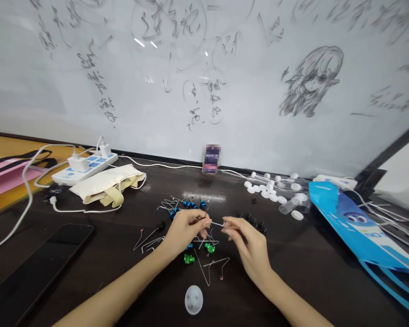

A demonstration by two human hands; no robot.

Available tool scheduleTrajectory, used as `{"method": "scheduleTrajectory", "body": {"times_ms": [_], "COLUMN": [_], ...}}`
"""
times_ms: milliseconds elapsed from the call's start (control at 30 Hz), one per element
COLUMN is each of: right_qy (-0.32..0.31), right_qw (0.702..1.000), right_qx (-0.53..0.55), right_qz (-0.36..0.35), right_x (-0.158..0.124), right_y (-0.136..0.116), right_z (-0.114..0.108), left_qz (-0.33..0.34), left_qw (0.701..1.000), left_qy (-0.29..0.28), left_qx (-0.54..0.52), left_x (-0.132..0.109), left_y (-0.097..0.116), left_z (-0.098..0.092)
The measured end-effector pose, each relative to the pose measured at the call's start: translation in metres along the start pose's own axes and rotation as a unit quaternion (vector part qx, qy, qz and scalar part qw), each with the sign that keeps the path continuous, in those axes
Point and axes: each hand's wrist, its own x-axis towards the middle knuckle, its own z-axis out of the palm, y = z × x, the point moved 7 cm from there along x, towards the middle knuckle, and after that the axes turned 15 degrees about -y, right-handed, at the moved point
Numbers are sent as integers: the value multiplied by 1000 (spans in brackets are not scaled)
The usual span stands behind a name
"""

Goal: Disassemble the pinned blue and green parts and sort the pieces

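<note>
Between my two hands runs a short, thin metal rod (217, 223). My left hand (187, 229) pinches its left end between thumb and fingers. At the other end, the fingertips of my right hand (247, 243) are closed on it. Green metal fittings (210, 248) and bent metal wires (209, 268), some with small pink tips, lie below the hands. Several blue metal fittings (191, 205) sit just beyond my left hand, partly hidden by it. Small black parts (255, 222) lie behind my right hand. Nearer to me stands a small white cup-like piece (193, 299) with dark spots.
At right are clear tubes with white caps (272, 193) and a blue bag (357, 227). A phone (211, 159) leans against the whiteboard (245, 68). Left are a power strip (88, 170), a cream cloth bag (105, 181) and a large dark phone-like device (41, 272).
</note>
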Motion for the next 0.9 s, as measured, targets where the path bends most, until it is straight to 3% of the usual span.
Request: {"method": "scheduleTrajectory", "body": {"times_ms": [67, 100, 167, 233, 300, 367, 467, 567, 633, 700, 800, 900], "right_qy": [-35, -73, -163, -213, -215, -201, -180, -157, -147, -117, -69, -55], "right_qw": [975, 939, 839, 755, 719, 713, 743, 845, 922, 977, 997, 978], "right_qx": [196, 299, 467, 567, 613, 625, 596, 471, 321, 153, 35, 198], "right_qz": [102, 153, 225, 250, 248, 247, 244, 201, 156, 86, -13, 27], "right_x": [1, 0, -5, -9, -10, -9, -7, -1, 2, 4, 4, 6], "right_y": [22, 31, 37, 32, 28, 27, 28, 28, 24, 14, -3, 7], "right_z": [13, 25, 50, 62, 62, 59, 54, 43, 33, 21, 11, 13], "left_qz": [33, 53, 96, 129, 150, 160, 162, 127, 64, -5, -46, -2], "left_qw": [997, 992, 978, 966, 960, 956, 952, 965, 987, 999, 995, 999], "left_qy": [25, 32, 34, 21, 6, -7, -12, -3, -8, -33, -66, -38], "left_qx": [63, 106, 181, 221, 235, 248, 261, 229, 149, 43, -55, 33], "left_x": [-4, -6, -10, -13, -15, -16, -17, -12, -6, -1, 2, -2], "left_y": [10, 17, 28, 36, 39, 40, 40, 32, 18, 2, -7, 5], "left_z": [-3, -3, 0, 5, 9, 12, 13, 8, 3, 3, 9, 6]}}
